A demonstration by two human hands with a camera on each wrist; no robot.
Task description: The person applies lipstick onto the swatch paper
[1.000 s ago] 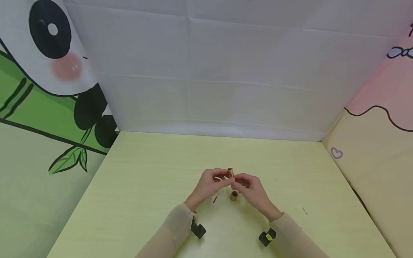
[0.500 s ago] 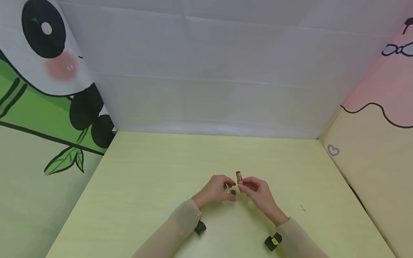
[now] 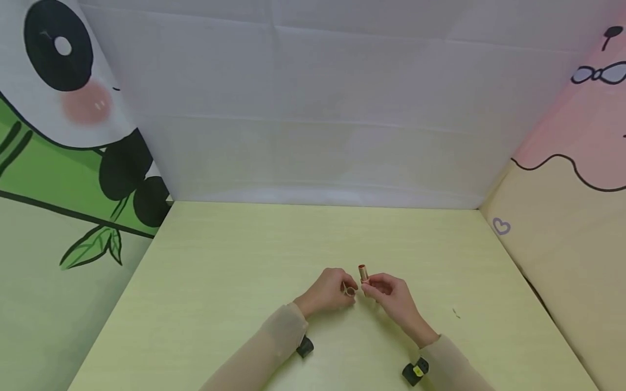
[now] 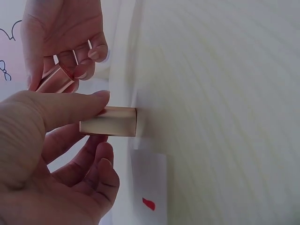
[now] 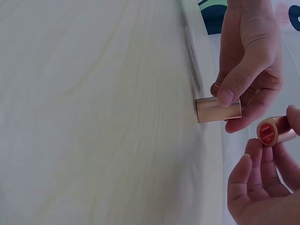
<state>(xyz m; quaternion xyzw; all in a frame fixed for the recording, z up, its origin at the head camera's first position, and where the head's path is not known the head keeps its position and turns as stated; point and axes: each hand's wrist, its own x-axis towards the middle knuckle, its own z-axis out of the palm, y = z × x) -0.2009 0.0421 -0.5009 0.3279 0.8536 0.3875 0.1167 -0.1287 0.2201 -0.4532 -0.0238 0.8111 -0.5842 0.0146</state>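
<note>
In the head view my left hand [image 3: 326, 292] pinches the gold lipstick cap [image 3: 349, 291], its round opening facing up. The left wrist view shows this cap [image 4: 112, 123] between thumb and fingers, close over the tabletop. My right hand [image 3: 395, 300] holds the gold lipstick tube [image 3: 363, 273] upright beside it, red showing at its top. A round red label marks the base of the tube [image 5: 268, 134] in the right wrist view. Cap and tube are apart, with the tube higher.
A white paper strip [image 4: 150, 173] with a red mark [image 4: 148, 204] lies by the left hand. A small dark mark [image 3: 456, 313] is on the pale yellow table [image 3: 235, 250] at right. A white back wall [image 3: 313, 163] and printed side panels enclose the table.
My left hand has left the lipstick tube, come down to the standing cap and gripped it. My right hand has kept the tube and shifted slightly right and down.
</note>
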